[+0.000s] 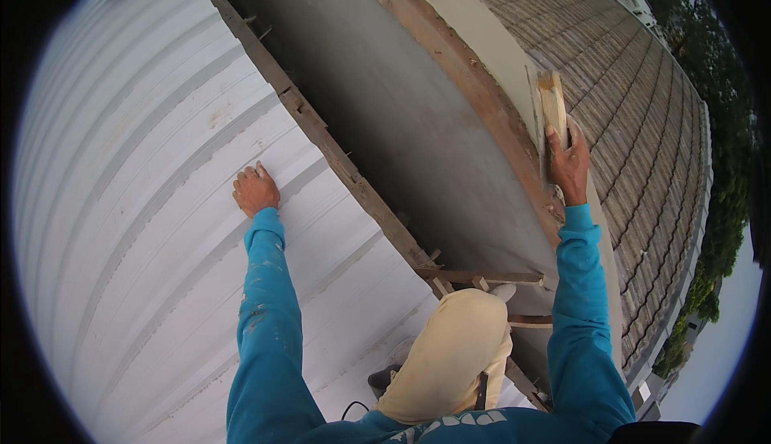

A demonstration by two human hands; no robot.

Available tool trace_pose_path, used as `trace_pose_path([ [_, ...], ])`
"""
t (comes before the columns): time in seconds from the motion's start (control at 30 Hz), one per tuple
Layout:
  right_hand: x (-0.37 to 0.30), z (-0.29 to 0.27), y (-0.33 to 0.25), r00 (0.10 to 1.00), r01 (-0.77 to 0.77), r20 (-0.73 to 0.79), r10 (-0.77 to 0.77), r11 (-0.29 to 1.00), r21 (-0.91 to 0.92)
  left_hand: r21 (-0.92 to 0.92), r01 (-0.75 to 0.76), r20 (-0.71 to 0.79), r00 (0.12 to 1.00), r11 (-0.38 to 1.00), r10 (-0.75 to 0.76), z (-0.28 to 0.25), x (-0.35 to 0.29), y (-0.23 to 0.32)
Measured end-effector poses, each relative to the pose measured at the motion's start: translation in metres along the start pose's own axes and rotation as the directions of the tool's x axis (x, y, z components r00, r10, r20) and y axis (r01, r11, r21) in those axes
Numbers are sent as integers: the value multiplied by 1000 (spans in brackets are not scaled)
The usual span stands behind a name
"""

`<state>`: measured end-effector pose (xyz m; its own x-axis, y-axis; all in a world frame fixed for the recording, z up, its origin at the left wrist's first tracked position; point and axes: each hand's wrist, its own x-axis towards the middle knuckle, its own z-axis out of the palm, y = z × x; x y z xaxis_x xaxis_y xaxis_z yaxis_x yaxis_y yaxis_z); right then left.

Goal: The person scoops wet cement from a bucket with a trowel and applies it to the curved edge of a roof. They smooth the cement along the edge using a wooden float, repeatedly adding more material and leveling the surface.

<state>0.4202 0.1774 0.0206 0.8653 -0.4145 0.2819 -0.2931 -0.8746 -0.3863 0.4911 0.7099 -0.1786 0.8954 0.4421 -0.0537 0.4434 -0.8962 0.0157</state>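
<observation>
Two large roof surfaces fill most of the view. On the person's left lies a white corrugated metal roof (pixel 136 227), with long ribs that bend toward the rim of the picture. On the right is a tiled roof (pixel 642 123) of grey-brown tiles, which runs down to trees (pixel 723 203) at the far edge. Between them runs a wide grey concrete gutter (pixel 409 131) with a smooth and wet-looking surface. A row of wooden form boards (pixel 337 155) borders the gutter on the left side, and a brown wooden edge (pixel 474 91) follows it on the right, beside a pale plastered strip (pixel 490 42).

The person wears blue long sleeves with paint spots and light beige trousers (pixel 450 356); one bent knee is near a wooden cross brace (pixel 482 278) over the gutter.

The left hand (pixel 255 191) rests flat on the white metal roof, just beside the form boards. Its fingers are spread open and hold nothing.

The right hand (pixel 569 167) is at the far edge of the gutter, against the plastered strip. Its fingers are closed around a wooden float (pixel 552 107), a small flat piece of wood which stands nearly upright above the hand and touches the pale strip, well apart from the left hand.
</observation>
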Motion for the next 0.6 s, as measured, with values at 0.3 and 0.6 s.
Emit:
trace_pose_path([
  [0.3, 154, 131, -56, 989, 145, 35, -141, 958, -249, 41, 8, 6, 1000, 999, -8, -4, 3, 6],
  [0.6, 224, 190, -123, 935, 354, 92, -342, 896, -267, 43, -30, -39, 999, 999, 32, 5, 1, 1],
])
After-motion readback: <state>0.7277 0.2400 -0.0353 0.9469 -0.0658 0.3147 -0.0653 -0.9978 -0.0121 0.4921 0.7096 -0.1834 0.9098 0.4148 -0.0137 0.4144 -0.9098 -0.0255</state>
